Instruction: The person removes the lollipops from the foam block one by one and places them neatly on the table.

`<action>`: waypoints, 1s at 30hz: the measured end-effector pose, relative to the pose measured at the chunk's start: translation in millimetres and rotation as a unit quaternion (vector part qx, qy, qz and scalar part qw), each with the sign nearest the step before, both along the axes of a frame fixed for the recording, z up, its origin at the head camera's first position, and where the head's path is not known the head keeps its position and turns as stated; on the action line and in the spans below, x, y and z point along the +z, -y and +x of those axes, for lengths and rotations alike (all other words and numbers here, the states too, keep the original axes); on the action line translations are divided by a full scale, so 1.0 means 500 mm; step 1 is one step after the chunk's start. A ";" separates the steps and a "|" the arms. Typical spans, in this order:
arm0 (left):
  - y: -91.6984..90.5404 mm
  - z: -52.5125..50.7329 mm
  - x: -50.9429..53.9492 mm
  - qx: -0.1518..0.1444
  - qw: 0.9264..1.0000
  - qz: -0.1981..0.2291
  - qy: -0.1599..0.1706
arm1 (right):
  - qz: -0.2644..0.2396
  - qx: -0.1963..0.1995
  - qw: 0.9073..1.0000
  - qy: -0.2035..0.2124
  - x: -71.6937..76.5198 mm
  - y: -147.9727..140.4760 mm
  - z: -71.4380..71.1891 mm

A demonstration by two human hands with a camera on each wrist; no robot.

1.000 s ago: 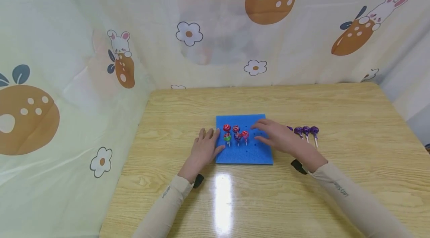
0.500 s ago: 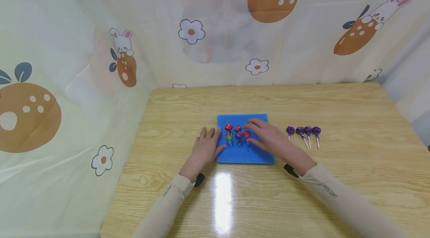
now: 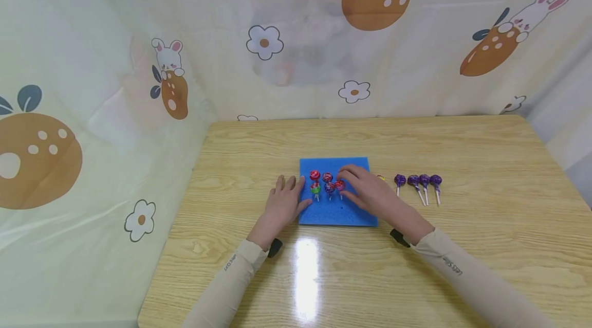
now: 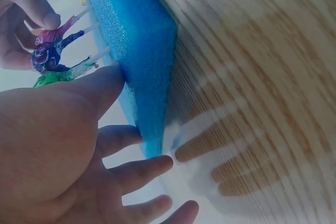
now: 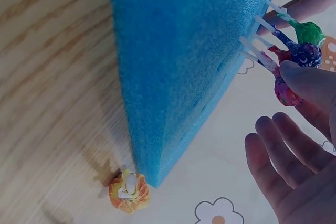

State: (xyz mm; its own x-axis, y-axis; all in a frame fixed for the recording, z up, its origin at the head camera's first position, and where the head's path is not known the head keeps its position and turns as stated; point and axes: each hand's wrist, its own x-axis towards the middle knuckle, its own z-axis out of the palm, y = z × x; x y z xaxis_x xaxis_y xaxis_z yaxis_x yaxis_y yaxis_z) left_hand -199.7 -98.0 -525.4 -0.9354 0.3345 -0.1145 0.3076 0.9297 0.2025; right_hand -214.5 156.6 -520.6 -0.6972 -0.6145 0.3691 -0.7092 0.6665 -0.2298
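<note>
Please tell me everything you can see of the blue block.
The blue block is a thick, roughly square, foam-like slab with a finely grained surface, lying flat on the table. A small dark hole shows near its front; lollipops stand stuck in its left and middle part. The left hand touches its left side; the right hand is above it, pinching a pink lollipop.

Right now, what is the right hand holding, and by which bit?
The right hand is pinching the round lollipop in pink wrapping by its wrapped candy end.
</note>
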 end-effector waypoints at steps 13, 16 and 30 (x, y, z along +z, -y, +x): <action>0.003 0.002 0.004 0.002 1.000 0.017 0.010 | -0.021 0.011 0.999 -0.028 0.014 0.000 0.001; 0.005 0.001 0.006 0.004 1.000 0.016 0.013 | -0.027 0.006 0.999 -0.029 0.024 -0.001 -0.002; 0.003 -0.003 0.004 0.002 1.000 0.010 0.026 | -0.034 -0.021 0.990 0.137 0.066 -0.030 -0.014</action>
State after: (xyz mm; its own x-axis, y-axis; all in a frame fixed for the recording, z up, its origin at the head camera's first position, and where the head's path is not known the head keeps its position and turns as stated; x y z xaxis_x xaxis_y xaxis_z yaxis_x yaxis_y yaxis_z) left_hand -201.3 -99.7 -523.5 -0.9295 0.3339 -0.1563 0.2932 0.9265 0.2358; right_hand -221.4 171.4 -487.8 -0.8018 -0.5622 0.2027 -0.5855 0.6708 -0.4553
